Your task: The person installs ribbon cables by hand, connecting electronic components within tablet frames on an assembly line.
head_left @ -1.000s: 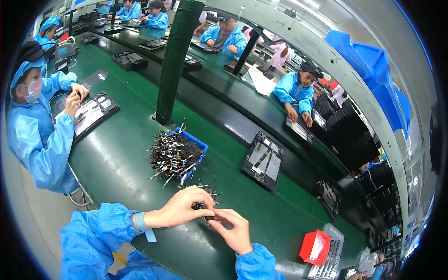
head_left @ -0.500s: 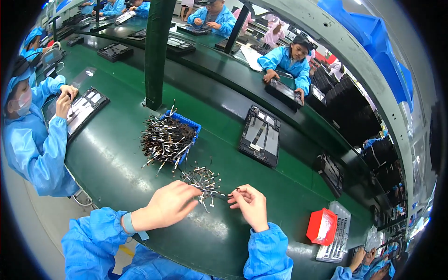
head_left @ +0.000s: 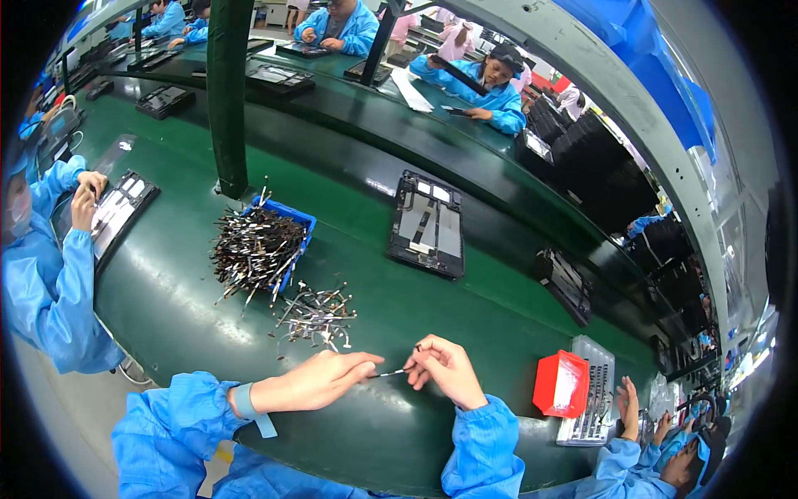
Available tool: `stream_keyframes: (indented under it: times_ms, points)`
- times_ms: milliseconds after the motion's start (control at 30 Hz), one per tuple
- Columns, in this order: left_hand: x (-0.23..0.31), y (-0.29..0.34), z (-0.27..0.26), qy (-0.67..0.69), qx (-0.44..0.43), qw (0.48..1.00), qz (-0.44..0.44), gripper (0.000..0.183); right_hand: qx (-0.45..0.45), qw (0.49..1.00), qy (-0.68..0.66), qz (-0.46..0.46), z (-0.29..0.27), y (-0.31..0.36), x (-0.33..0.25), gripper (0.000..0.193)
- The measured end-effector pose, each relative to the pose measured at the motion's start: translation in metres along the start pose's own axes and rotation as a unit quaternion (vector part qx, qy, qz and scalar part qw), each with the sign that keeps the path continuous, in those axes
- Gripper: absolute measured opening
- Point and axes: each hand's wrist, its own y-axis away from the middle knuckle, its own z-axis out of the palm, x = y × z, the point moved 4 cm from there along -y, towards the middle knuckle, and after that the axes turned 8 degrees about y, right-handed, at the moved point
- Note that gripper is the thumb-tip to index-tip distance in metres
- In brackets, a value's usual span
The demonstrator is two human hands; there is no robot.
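Note:
A thin, short flex cable (head_left: 389,373), dark with a pale section, stretches between my two hands above the green bench. My right hand (head_left: 446,372) pinches its right end between thumb and fingers. At the other end, my left hand (head_left: 320,382) has its fingers pressed together, and the cable's tip meets it near the thumb; the exact grip is partly hidden. Just beyond my left hand lies a loose pile of similar cables (head_left: 316,316). Behind that pile, a blue bin (head_left: 306,229) overflows with a tangled heap of cables (head_left: 256,249).
An opened tablet (head_left: 428,229) lies beyond my hands, another device (head_left: 565,285) farther right. A red tray (head_left: 562,384) overlaps a clear plastic tray (head_left: 600,391) at right. A green post (head_left: 229,100) rises behind the bin. Co-workers sit at left, lower right and across the bench.
My left hand has drawn away from the loose pile, and the cable now spans clear of it between both hands. The view has shifted. A co-worker across lifts a dark panel; one at lower right raises a hand.

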Motion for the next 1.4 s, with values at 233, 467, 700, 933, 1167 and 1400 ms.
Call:
stream_keyframes:
  times_ms: [233,467,700,933,1167,1400]
  points:
    - [-0.030,-0.021,-0.007,0.121,0.000,0.991,-0.049,0.024,-0.012,1.000,0.006,-0.012,0.005,-0.050,0.002,0.014]
    - [-0.043,-0.022,-0.011,0.185,0.047,0.981,-0.033,0.020,0.172,0.979,0.055,-0.099,-0.039,-0.129,0.009,0.029]
    - [-0.040,-0.019,-0.008,0.155,0.075,0.985,-0.005,0.020,0.149,0.978,0.122,-0.079,-0.044,-0.146,-0.008,0.022]
    - [-0.038,-0.013,-0.006,0.218,0.106,0.970,0.012,0.018,0.258,0.888,0.309,-0.223,0.011,-0.004,-0.046,0.013]
    - [-0.028,-0.009,0.005,0.206,0.056,0.976,0.042,0.016,0.244,0.873,0.357,-0.226,0.062,0.034,-0.022,0.017]
    - [-0.015,0.000,0.009,0.084,0.060,0.988,0.113,0.016,0.267,0.870,0.351,-0.222,0.065,0.039,-0.018,0.014]
